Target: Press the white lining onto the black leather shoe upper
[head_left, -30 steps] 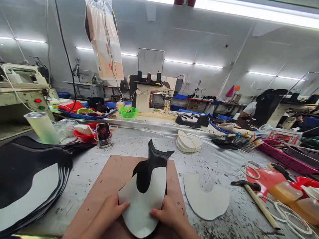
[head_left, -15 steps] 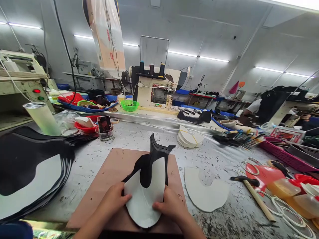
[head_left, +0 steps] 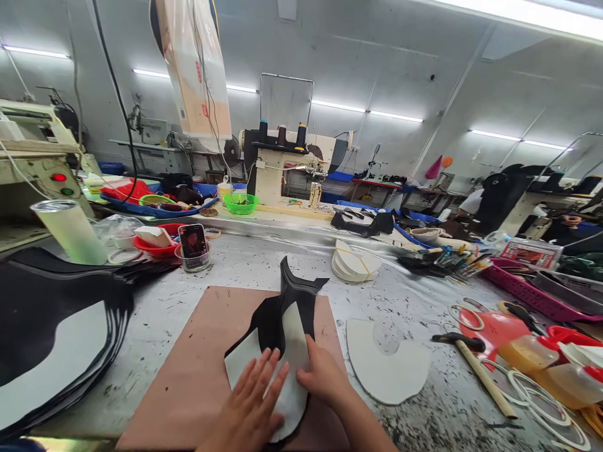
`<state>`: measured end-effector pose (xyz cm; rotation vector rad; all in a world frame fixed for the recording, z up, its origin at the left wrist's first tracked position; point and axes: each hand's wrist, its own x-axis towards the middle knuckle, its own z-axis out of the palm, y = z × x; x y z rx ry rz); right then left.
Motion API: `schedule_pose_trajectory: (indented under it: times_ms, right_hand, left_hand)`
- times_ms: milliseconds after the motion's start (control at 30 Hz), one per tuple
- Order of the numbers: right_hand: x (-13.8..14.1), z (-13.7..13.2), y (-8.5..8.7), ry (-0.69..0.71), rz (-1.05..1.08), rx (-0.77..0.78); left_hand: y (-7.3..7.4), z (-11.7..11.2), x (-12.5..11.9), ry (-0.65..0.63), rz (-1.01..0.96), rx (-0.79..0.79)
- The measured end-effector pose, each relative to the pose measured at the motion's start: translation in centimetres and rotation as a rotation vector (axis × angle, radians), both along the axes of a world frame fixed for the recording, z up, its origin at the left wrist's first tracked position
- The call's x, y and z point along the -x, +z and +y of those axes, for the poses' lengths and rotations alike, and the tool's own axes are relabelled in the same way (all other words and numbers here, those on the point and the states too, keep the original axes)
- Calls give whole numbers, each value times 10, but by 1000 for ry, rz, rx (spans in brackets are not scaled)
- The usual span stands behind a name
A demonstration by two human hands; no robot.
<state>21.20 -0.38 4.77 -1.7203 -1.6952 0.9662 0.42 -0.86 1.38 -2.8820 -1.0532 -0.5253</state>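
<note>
Half the white liner (head_left: 294,326) hides under the left hand (head_left: 252,405), spread flat, and right hand (head_left: 323,376), pinching its edge.

L hand (head_left: 249,408) flat, fingers spread, on white lining piece (head_left: 276,370) w/ black upper (head_left: 287,311) around it, both on brown board (head_left: 202,351). R hand (head_left: 323,376) grips piece's right edge, thumb on top. Loose white piece (head_left: 389,367) just right of board. Hammer (head_left: 475,367) further right. Black/white stack (head_left: 51,339) at left. Sewing machine (head_left: 287,166) behind.
</note>
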Motion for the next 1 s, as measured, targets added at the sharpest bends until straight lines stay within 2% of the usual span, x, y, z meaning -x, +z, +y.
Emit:
schedule_pose_trajectory:
  times_ms: [33,100,233,367,533,700,800,933,1000]
  right_hand:
    - [-4,9,-1,4,11,17]
    - [-13,29,-3,5,24,42]
    - [-32,65,-10,-3,-19,88]
    - [-42,78,-18,41,-59,129]
    - [-40,79,-22,23,-129,111]
    - [-24,69,-13,-113,-259,-9]
    - [-4,54,-12,-159,-339,-162]
    - [12,35,-22,7,-365,-220]
    - [12,29,-25,77,-367,-213]
  left_hand:
    - [-6,0,-4,-122,37,-33]
    - [-13,2,-9,-237,88,-26]
    - [-13,12,-9,-287,138,40]
    - [-1,17,-10,-285,214,173]
    - [19,24,-28,-272,276,330]
    - [31,33,-53,-228,256,338]
    - [26,35,-53,-224,221,297]
    - [6,32,-29,-238,179,231]
    - [-6,31,-14,-145,156,196]
